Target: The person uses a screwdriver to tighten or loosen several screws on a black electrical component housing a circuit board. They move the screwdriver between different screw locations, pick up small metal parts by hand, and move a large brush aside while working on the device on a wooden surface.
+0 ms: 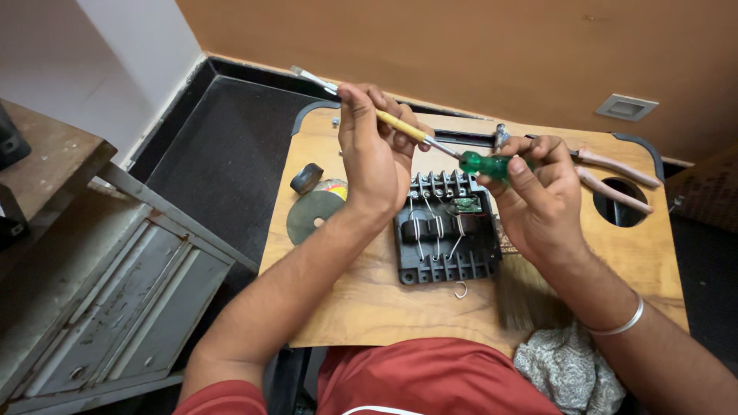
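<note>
Left hand grips a yellow-handled tool by its shaft, right hand clasps a green-handled screwdriver, both raised above the black terminal block lying mid-table; judged advisable to steady the block and keep the loose wire hook clear.

Pliers, grinding disc, tape roll, rag.

Switch block mid-tray — disc left, pliers behind-right, brush front-right.
</note>
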